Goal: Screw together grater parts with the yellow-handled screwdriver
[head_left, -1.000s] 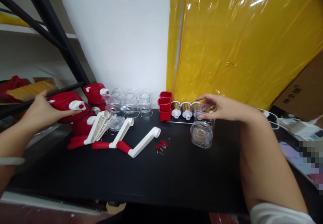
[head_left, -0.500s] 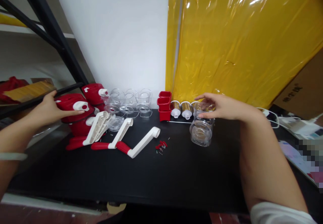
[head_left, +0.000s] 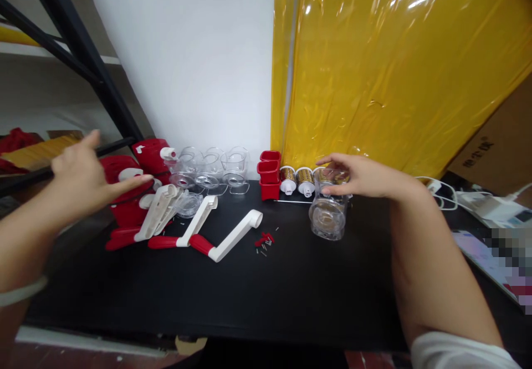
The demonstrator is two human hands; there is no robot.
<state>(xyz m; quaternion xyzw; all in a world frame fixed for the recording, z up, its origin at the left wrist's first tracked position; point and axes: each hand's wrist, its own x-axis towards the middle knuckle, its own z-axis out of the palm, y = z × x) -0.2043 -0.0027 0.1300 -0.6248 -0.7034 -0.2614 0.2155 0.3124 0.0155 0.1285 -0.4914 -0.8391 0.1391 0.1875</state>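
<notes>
My left hand [head_left: 83, 172], slightly blurred, is open with its thumb stretched out in front of the red grater bodies [head_left: 150, 155] stacked at the left. No object shows in it. On the right side, the fingers and thumb of my right hand [head_left: 359, 175] grip the upper part of a clear plastic container [head_left: 328, 219] standing on the black table. Crank handles with white arms [head_left: 235, 236] and red grips lie between my hands. Beside them is a small pile of red pieces and metal pins [head_left: 264, 241].
Several clear plastic hoppers [head_left: 235, 167] stand along the white wall. Red plastic cups [head_left: 270, 172] are stacked beside metal grating drums [head_left: 306, 180] with white ends. A black shelf frame [head_left: 66, 47] rises at left; a phone [head_left: 484, 264] and white cables [head_left: 444, 191] lie at right.
My left hand has come off the upper red grater body and lifted nearer to me, its thumb now pointing right. My right hand keeps its hold on the clear container.
</notes>
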